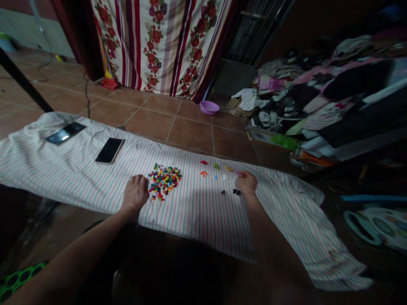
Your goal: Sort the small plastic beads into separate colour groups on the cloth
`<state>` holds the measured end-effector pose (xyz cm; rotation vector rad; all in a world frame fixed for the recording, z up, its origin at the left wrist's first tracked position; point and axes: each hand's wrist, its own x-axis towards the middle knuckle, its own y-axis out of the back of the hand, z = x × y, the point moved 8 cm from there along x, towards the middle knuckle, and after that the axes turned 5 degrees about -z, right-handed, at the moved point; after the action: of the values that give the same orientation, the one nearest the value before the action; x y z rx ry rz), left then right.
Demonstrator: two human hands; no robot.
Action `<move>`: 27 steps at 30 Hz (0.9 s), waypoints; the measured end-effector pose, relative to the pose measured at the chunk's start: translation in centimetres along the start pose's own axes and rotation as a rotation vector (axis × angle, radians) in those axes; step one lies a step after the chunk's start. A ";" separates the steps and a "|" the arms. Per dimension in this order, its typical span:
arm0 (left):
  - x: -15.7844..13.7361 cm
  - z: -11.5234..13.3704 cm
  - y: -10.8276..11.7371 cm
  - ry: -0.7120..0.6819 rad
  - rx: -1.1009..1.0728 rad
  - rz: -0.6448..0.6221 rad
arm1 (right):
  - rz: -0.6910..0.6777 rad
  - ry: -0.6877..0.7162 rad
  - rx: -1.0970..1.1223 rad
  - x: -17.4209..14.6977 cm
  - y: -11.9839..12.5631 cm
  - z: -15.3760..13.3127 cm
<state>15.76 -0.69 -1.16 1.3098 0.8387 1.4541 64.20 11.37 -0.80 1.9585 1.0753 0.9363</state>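
A mixed pile of small coloured beads or blocks (165, 180) lies on the striped cloth (190, 212). My left hand (136, 192) rests on the cloth at the pile's left edge, its fingers loosely lowered and nothing seen in them. To the right of the pile are little colour groups: red (204, 162), green (216, 166), yellow (228, 168), orange (204, 173), light blue pieces (215, 177), white (225, 177), grey (223, 192) and black pieces (236, 192). My right hand (248, 183) pinches at a tiny purple piece (238, 173) at the right end of these groups.
Two dark-screened phones, one nearer (110, 151) and one farther (65, 133), lie at the cloth's left. Beyond are a tiled floor, a purple basin (209, 107) and a flowered curtain (155, 46). Heaped clothes (286, 89) fill the right side.
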 end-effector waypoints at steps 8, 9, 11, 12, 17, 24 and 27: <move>0.0 0.0 0.0 0.015 0.014 -0.019 | 0.018 0.171 0.234 -7.3 0.1 -6.3; 0.0 -0.1 0.1 0.016 0.010 -0.024 | 0.009 0.191 0.281 -8.7 0.0 -7.2; 0.0 -0.1 0.1 0.022 -0.003 -0.029 | -0.027 0.244 0.355 -11.6 -0.6 -9.4; 0.0 -0.1 0.1 0.025 -0.011 -0.029 | -0.068 0.280 0.386 -13.1 -1.1 -10.7; -0.1 -0.3 0.0 0.034 -0.034 -0.013 | -0.370 0.469 0.527 -20.2 -4.7 -17.8; -0.1 -0.5 -0.4 0.026 -0.019 -0.015 | -0.532 0.616 0.390 -25.1 -8.2 -23.6; -0.1 -0.5 -0.4 0.022 -0.028 -0.013 | -0.477 0.617 0.288 -25.5 -8.5 -24.7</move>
<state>15.32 -0.57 -1.70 1.2668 0.8371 1.4675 30.26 -1.93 -2.29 1.5214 2.0155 1.1842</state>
